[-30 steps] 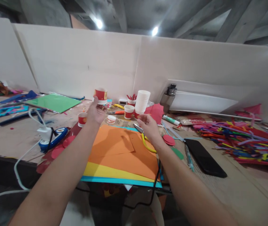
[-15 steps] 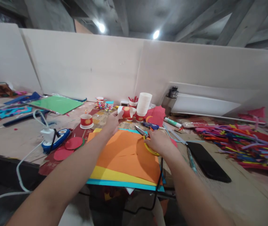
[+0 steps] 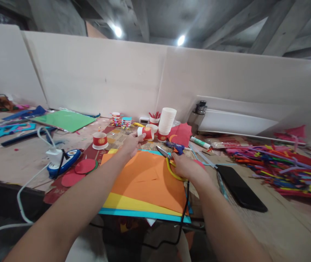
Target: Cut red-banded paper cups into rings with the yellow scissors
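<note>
My left hand (image 3: 132, 142) is closed around a red-and-white paper cup (image 3: 147, 133), which lies tipped on its side just above the table. On the right, my right hand (image 3: 184, 164) has its fingers closed at the yellow-handled scissors (image 3: 170, 165); the open blades point away to the left. A blue hot glue gun (image 3: 175, 147) lies just beyond that hand. Beneath both arms is a stack of orange paper (image 3: 133, 178), with yellow and blue sheets (image 3: 147, 214) showing at its edge. Another red paper cup (image 3: 100, 140) stands to the left.
A tall stack of white cups (image 3: 167, 122) stands at the back, beside red paper (image 3: 182, 134). Red paper circles (image 3: 85, 166) and a blue power strip (image 3: 65, 163) lie left. A black phone (image 3: 241, 187) and many pipe cleaners (image 3: 275, 169) lie right.
My left hand has lowered the paper cup slightly. My right hand and the scissors have shifted only a little.
</note>
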The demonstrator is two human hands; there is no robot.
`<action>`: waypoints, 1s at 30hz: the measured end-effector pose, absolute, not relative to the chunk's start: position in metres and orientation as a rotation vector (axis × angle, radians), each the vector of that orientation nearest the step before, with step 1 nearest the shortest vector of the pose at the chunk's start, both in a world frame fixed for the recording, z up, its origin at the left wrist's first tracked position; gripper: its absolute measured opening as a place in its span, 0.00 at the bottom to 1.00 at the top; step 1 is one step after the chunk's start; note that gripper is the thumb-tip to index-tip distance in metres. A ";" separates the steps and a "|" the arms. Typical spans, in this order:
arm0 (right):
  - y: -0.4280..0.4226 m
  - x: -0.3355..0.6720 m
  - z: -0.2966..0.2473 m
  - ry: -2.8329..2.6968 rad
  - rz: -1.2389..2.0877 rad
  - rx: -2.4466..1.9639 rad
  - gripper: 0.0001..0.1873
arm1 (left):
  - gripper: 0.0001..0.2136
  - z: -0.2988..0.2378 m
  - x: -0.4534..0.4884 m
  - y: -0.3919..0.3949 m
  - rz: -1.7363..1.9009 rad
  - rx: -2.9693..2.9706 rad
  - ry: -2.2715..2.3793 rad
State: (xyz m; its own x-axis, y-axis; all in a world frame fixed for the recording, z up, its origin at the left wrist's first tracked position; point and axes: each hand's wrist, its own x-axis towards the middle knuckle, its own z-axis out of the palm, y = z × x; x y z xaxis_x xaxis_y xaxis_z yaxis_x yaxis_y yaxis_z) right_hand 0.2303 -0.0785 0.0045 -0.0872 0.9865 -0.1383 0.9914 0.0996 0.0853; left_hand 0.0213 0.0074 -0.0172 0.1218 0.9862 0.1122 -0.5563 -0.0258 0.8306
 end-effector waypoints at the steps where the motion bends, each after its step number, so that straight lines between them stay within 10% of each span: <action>1: -0.077 0.230 0.004 2.191 -0.047 2.035 0.19 | 0.16 -0.019 0.021 0.008 1.363 0.911 0.654; 10: -0.076 0.220 0.014 2.542 0.017 2.372 0.22 | 0.14 -0.021 0.015 0.011 1.519 1.159 0.937; 25: -0.067 0.190 -0.003 3.053 -2.095 2.447 0.25 | 0.14 -0.011 0.023 0.003 1.456 0.905 0.552; 30: -0.066 0.189 0.003 3.256 -1.983 2.637 0.24 | 0.14 -0.022 0.034 -0.005 1.356 1.289 0.623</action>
